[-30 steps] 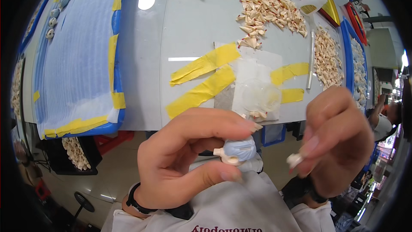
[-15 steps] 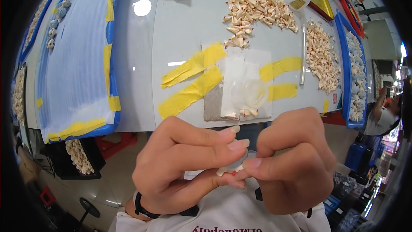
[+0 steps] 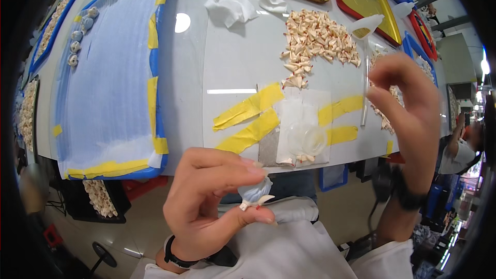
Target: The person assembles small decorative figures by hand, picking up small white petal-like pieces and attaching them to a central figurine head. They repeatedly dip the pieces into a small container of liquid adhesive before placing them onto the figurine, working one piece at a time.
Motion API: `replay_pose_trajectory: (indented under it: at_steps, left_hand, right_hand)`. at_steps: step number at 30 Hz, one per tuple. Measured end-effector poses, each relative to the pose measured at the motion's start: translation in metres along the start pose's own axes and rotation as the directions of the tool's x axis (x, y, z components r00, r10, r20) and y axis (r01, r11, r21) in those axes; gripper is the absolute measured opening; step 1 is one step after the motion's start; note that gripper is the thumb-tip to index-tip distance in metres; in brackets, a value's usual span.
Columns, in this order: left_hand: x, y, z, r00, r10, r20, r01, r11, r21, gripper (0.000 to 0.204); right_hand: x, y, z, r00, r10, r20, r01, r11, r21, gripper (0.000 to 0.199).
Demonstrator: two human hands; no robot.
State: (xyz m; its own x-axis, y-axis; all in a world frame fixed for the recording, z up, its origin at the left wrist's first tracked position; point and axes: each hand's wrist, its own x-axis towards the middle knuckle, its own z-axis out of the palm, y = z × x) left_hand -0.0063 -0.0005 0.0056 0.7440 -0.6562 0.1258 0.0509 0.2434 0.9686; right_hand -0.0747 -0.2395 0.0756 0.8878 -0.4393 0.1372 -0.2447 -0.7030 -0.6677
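Observation:
My left hand (image 3: 209,196) pinches a small pale-blue, ribbed figurine (image 3: 251,192) between thumb and fingers, in front of my body. Small cream parts stick out at its lower side, with a red spot by the thumb. My right hand (image 3: 411,95) is raised over the pile of pointed cream pieces (image 3: 387,123) at the right, partly hiding it. Its fingers are curved, with a gap between thumb and forefinger, and it is somewhat blurred; I see nothing in it. A clear round dish (image 3: 312,139) rests on the white pad (image 3: 290,113) near the table edge.
Beyond the pad lies another heap of red-tipped cream pieces (image 3: 323,39). A blue-lined tray (image 3: 111,88) at left carries several small figurines (image 3: 75,46). Yellow tape (image 3: 248,133) flanks the pad. Crumpled tissue (image 3: 230,8), a white-tipped bottle (image 3: 366,25) and a gold tray (image 3: 367,0) stand farther back.
My right hand has left the figurine and moved up and right to the right-hand pile. The left hand keeps its hold on the figurine, which is now plainly visible. The view has shifted.

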Motion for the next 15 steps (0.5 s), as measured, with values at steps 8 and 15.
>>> replay_pose_trajectory:
  at_steps: [8,15]
  left_hand:
    - [0.007,0.008,-0.009,0.983,0.07,0.172,-0.095,0.985,0.142,0.037]
    - [0.002,0.015,-0.011,0.989,-0.014,0.148,0.009,0.999,0.037,0.038]
  right_hand:
    - [0.057,0.025,0.018,0.947,-0.063,0.314,0.179,0.916,-0.359,0.015]
    - [0.049,0.02,0.025,0.927,-0.265,0.267,0.358,0.838,-0.411,0.012]
